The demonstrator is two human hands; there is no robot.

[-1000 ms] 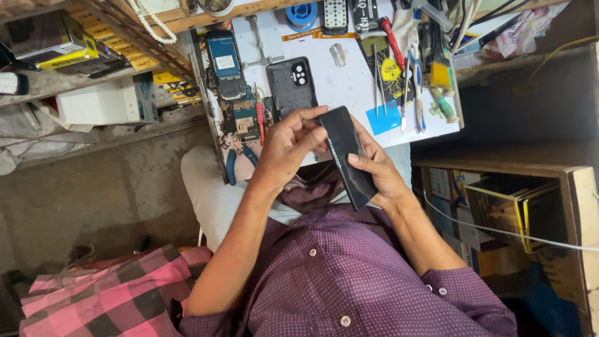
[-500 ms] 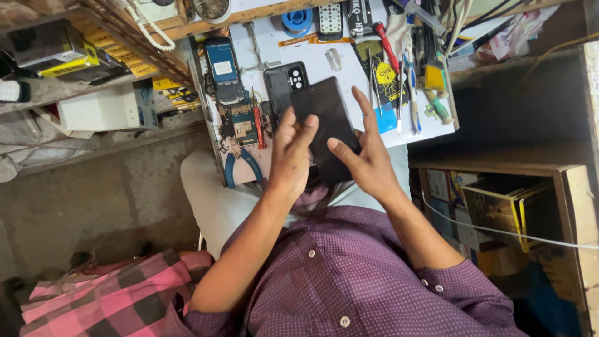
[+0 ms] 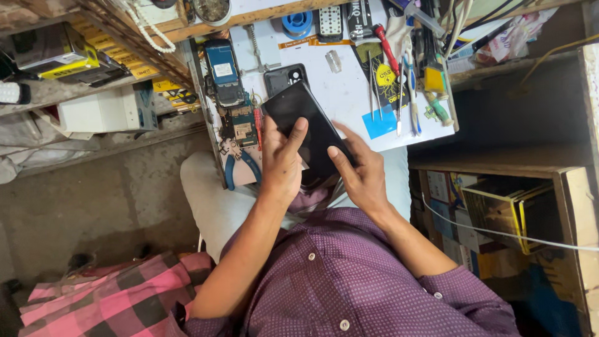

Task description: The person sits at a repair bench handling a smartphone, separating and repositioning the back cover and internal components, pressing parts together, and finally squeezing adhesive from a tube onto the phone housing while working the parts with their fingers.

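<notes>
A black smartphone [image 3: 306, 122] with a dark glass face is held in both hands over the near edge of a small white worktable [image 3: 340, 93]. My left hand [image 3: 281, 162] grips its left side, thumb across the glass. My right hand [image 3: 362, 171] supports its right lower edge, one finger resting on the screen. Just behind the phone lies a black phone back cover [image 3: 286, 76] with camera openings.
On the table's left edge sit an opened phone [image 3: 223, 72] with a blue battery, a circuit board [image 3: 240, 125] and blue-handled pliers [image 3: 240, 165]. Tweezers [image 3: 371, 84], a red screwdriver [image 3: 388, 50] and other small tools lie at the right. Boxes fill shelves on both sides.
The phone has turned from nearly edge-on, held at the right, to flat and face-up over the table edge. Both hands moved up and forward with it.
</notes>
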